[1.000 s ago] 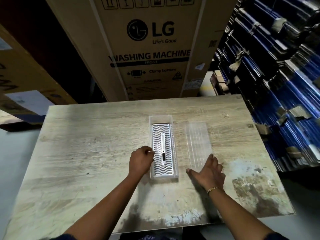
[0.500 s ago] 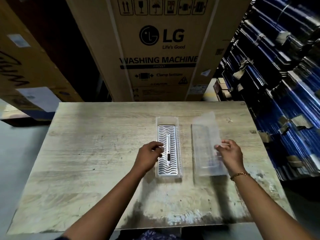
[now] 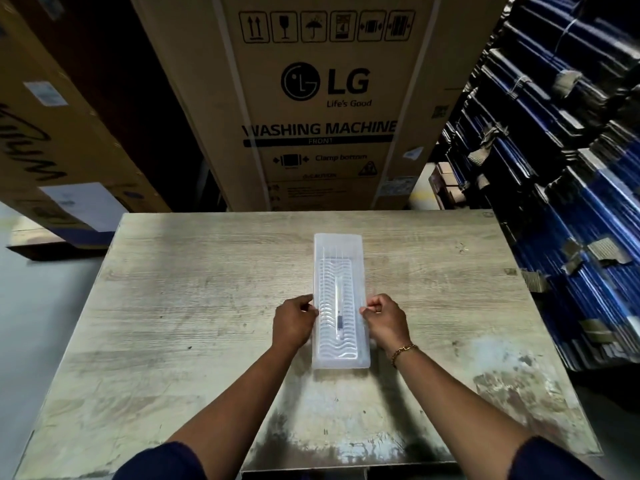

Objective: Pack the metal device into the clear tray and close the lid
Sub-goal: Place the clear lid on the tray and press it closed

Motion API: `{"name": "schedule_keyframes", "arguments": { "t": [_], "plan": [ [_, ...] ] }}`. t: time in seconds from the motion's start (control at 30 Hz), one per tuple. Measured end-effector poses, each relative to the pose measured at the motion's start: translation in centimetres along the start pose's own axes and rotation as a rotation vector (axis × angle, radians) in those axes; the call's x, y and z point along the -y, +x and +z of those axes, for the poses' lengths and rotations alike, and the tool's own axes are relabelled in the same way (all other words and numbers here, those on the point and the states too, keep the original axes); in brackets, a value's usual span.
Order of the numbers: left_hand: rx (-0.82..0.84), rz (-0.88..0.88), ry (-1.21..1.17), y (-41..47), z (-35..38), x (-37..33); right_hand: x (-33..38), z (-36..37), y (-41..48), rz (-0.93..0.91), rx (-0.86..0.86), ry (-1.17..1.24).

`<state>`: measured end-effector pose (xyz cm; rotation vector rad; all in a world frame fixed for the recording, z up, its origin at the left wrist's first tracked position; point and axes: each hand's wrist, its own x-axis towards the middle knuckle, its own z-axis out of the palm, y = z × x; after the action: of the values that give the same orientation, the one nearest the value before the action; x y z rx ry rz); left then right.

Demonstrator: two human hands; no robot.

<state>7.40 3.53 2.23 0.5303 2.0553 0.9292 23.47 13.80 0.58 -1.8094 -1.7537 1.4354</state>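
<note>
A long clear tray [image 3: 338,244] lies lengthwise at the middle of the wooden table [image 3: 194,306]. The clear lid [image 3: 362,355] now sits on top of it. Through the lid I see the metal device [image 3: 338,306], a wavy-ribbed silver plate with a slim rod and a dark part along its centre. My left hand [image 3: 294,322] pinches the left long edge of the tray and lid. My right hand [image 3: 386,320], with a gold bracelet at the wrist, pinches the right long edge opposite.
A large LG washing machine carton [image 3: 322,98] stands behind the table's far edge. More cartons [image 3: 52,133] rise at the left. Stacks of blue flat-packed boxes [image 3: 571,202] line the right side, close to the table's right edge.
My right hand lifted the lid from the table beside the tray and set it over the tray. My left hand stayed at the tray's left edge.
</note>
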Motion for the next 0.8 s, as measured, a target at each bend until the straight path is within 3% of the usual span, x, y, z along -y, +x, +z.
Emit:
{"name": "schedule_keyframes", "arguments": {
  "t": [0.2,0.53,0.63,0.8],
  "plan": [
    [-0.056,0.070,0.156,-0.2,0.8,-0.4,-0.4,0.3,1.0,0.002,-0.009,-0.048],
    [-0.037,0.006,0.062,1.7,1.1,1.1,-0.6,0.4,1.4,-0.085,-0.018,-0.169],
    [0.034,0.109,0.347,2.5,-0.2,0.7,-0.6,-0.6,1.6,-0.121,0.090,-0.339],
    [0.340,0.475,0.988,4.0,-3.1,0.6,0.4,-4.1,2.6,-0.486,0.465,-0.927]
  ]
}}
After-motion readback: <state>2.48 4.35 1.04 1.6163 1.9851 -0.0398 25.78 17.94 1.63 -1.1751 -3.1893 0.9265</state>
